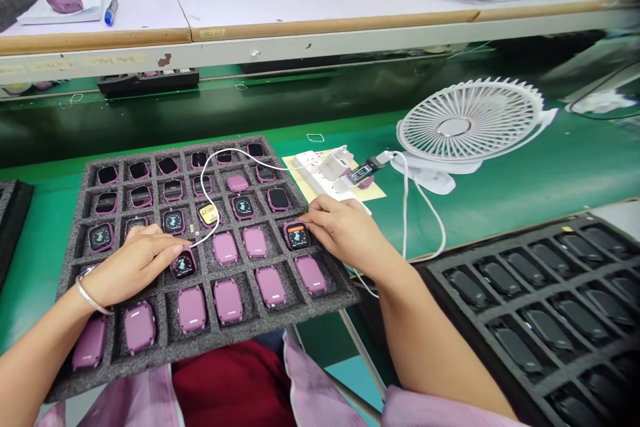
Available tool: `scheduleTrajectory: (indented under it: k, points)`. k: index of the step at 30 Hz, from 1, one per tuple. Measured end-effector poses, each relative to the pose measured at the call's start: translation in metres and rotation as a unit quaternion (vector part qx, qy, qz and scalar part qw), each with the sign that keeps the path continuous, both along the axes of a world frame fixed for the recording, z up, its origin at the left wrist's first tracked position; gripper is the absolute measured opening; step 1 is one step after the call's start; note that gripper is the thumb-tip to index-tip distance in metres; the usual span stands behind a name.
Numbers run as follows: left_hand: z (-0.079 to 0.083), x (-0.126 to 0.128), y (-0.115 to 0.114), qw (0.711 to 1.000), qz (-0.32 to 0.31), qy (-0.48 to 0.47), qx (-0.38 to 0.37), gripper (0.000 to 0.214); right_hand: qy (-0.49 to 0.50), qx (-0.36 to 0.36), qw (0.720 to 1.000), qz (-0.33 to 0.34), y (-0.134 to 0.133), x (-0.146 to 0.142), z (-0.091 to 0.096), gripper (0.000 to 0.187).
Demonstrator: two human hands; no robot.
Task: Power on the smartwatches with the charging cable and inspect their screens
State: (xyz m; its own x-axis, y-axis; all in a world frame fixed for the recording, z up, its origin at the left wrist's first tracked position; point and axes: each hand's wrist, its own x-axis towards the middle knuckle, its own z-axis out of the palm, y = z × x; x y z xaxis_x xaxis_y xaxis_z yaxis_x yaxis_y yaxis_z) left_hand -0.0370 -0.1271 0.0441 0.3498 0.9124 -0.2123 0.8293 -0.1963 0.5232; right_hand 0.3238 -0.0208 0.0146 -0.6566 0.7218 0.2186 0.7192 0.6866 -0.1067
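A grey foam tray (240, 333) holds rows of purple smartwatches without straps, some with screens up and some with backs up. My left hand (133, 263) is closed at the end of a white charging cable (235, 149), over a lit smartwatch (183, 265). The cable's tip is hidden by my fingers. At the tray's right side, my right hand (345, 230) has its fingertips pinched at the edge of another lit smartwatch (297, 235) with an orange band on its screen. A watch with a yellow screen (208, 215) lies between them, beside the cable.
Behind the tray are a white power strip (320, 177) and a plugged-in USB meter (365, 172). A white fan (465, 123) stands to their right. Another foam tray (435, 273) with dark watches is at lower right. A shelf (300, 7) crosses the back.
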Motion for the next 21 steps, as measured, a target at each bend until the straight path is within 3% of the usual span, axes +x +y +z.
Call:
scheduleTrajectory:
  k: [3, 5, 11, 18, 21]
  points:
    - [0.0, 0.001, 0.0, 1.0, 0.003, 0.002, 0.003, 0.051, 0.019, 0.088, 0.995, -0.043, -0.008, -0.007, 0.008, 0.027]
    - [-0.001, 0.001, 0.0, 1.0, 0.002, 0.003, 0.002, 0.05, 0.056, 0.109, 0.992, -0.034, -0.017, -0.015, 0.014, 0.024]
    - [-0.002, 0.001, 0.0, 1.0, 0.003, 0.008, -0.001, 0.047, 0.051, 0.025, 0.99, 0.127, -0.044, -0.042, 0.015, 0.022]
    - [-0.001, 0.004, 0.0, 1.0, 0.016, 0.002, -0.004, 0.043, 0.105, -0.067, 0.985, 0.123, -0.033, -0.041, 0.018, 0.018]
    - [0.001, 0.003, 0.0, 0.999, 0.039, -0.013, -0.008, 0.039, 0.036, -0.039, 0.995, 0.089, -0.026, -0.044, 0.017, 0.025]
